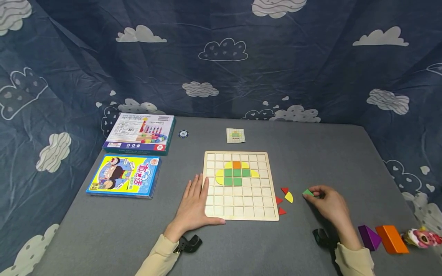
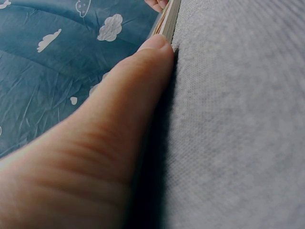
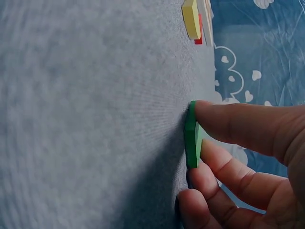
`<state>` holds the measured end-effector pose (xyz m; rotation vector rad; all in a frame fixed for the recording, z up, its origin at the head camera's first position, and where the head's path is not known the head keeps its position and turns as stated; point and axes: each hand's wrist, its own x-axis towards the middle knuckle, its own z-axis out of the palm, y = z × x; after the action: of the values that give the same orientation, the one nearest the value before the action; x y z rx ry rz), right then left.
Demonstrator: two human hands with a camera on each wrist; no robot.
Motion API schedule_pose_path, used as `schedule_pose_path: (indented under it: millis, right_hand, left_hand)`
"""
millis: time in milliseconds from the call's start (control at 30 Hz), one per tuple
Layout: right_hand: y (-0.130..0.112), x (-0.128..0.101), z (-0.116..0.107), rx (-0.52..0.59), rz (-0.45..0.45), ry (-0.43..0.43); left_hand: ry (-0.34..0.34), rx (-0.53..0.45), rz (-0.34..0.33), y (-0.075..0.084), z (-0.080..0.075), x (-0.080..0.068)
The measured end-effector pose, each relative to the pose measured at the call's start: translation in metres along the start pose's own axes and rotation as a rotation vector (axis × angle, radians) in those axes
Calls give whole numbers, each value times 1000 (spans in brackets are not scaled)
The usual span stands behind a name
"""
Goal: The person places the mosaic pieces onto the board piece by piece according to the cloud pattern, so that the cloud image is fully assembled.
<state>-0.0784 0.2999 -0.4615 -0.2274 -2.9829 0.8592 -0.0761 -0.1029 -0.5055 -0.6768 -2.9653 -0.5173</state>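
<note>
My left hand (image 1: 193,207) lies with straight fingers along the left edge of a wooden grid board (image 1: 238,200), its thumb against the near edge. On the board, green squares (image 1: 237,173), an orange square (image 1: 236,165) and yellow rounded pieces (image 1: 220,177) sit together in the upper cells. To the right of the board, my right hand (image 1: 329,203) pinches a green square tile (image 3: 191,136) between thumb and fingers, at the grey tabletop. Between board and hand lie a yellow quarter-circle piece (image 1: 289,197) and red triangles (image 1: 282,211).
A small pattern card (image 1: 235,138) lies beyond the board, with a poker chip (image 1: 183,133) to its left. Two boxes, one white and purple (image 1: 138,132), one blue and yellow (image 1: 121,176), lie at left. Purple (image 1: 369,237) and orange blocks (image 1: 391,239) and a figurine (image 1: 423,238) are at right.
</note>
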Motion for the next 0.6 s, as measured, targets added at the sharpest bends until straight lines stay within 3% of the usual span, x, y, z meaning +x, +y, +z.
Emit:
schedule_pose_path:
  millis: [600]
  right_hand:
    - [-8,-4,6,18,-34,35]
  left_hand:
    - [13,-2,8,0,-1,-1]
